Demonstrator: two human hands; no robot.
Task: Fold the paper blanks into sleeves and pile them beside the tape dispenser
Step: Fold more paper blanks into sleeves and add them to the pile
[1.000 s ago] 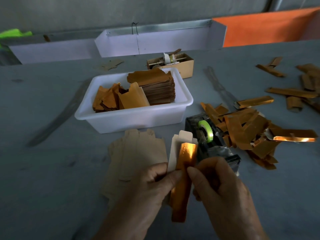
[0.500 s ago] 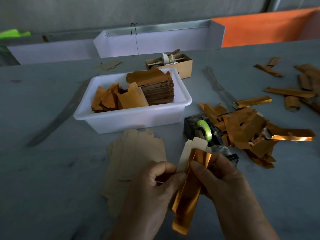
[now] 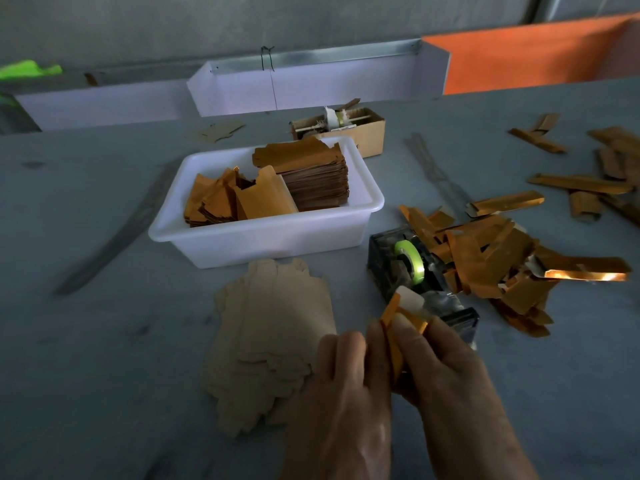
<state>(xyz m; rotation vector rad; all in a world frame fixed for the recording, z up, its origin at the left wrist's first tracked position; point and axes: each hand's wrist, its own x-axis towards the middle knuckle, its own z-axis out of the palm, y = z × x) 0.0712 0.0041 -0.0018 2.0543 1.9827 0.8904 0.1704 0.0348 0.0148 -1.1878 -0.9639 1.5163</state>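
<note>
Near the tape dispenser (image 3: 420, 282), both hands pinch one copper paper blank (image 3: 394, 337): left hand (image 3: 341, 386) and right hand (image 3: 446, 368) curled round its folded edges. I judge it light, thin and easily creased; hold along the folds. Long axis points away from me, toward the dispenser.

Copper-foil blank (image 3: 393, 315), partly folded, upright; flat pale blanks (image 3: 273, 337) stacked left; finished sleeves (image 3: 485, 261) heaped right of tape dispenser (image 3: 412, 268).

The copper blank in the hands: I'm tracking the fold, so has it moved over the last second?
Yes. The copper blank now shows less above the hands, its top lying over the near end of the tape dispenser instead of beside it.
</note>
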